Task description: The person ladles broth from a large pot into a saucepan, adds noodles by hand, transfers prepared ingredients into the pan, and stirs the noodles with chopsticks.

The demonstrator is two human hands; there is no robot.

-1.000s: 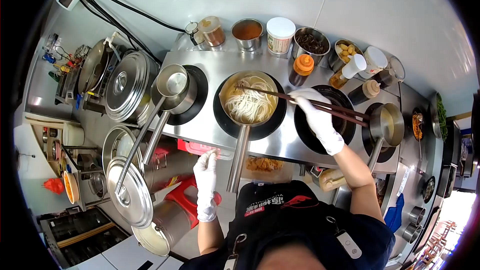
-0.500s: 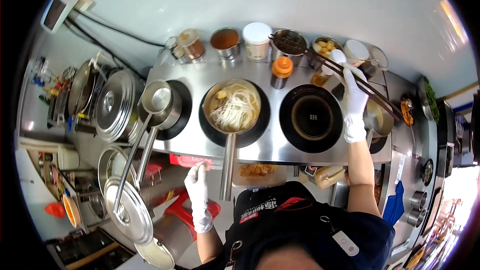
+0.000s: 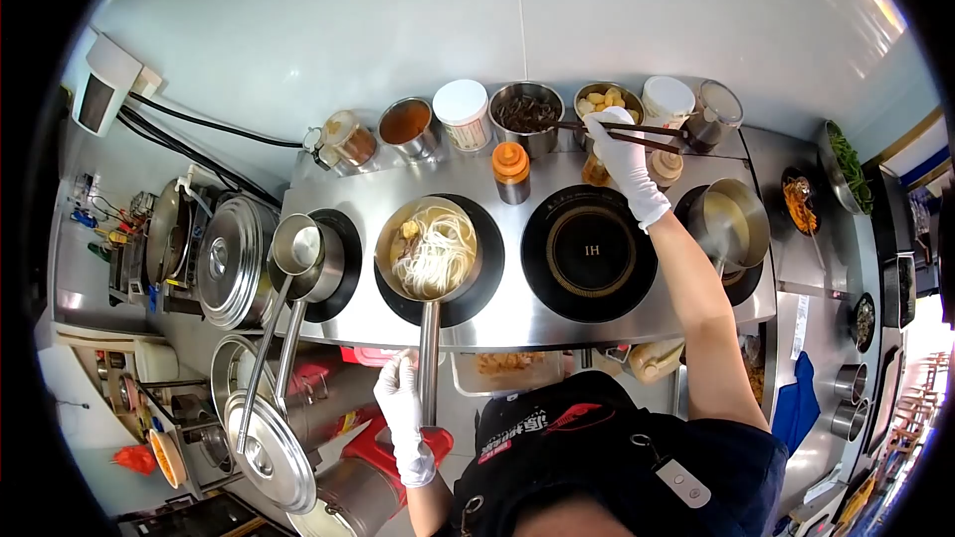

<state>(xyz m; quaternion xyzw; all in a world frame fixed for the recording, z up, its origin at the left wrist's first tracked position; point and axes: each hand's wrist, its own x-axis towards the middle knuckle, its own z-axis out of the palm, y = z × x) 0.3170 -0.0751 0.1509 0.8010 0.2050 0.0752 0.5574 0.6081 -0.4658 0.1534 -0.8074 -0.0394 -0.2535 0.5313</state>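
My right hand [image 3: 619,161], in a white glove, is closed around dark chopsticks [image 3: 652,129]. Their tips reach over the rim of a metal pot [image 3: 533,147] and touch the dark strips [image 3: 524,111] in it. My left hand [image 3: 401,408], also gloved, hangs in front of the counter with its fingers curled together. It is close beside the long handle [image 3: 430,358] of a saucepan, and nothing shows in it. That saucepan [image 3: 384,257] sits on a black hob and holds white noodles [image 3: 436,254] in broth, with a yellowish piece at the side.
An orange-capped bottle [image 3: 511,174] stands before the pots. Along the wall are a white-lidded tub [image 3: 462,111], a pot of red-brown sauce [image 3: 408,124] and a pot of pale yellow pieces [image 3: 607,99]. A ladle [image 3: 261,363] lies across the left pot. Another saucepan [image 3: 746,239] is at right.
The view has shifted. My right hand has moved left with the chopsticks, which now lie flatter, their tips at the dark strips. My left hand stays low, now closer to the pan handle.
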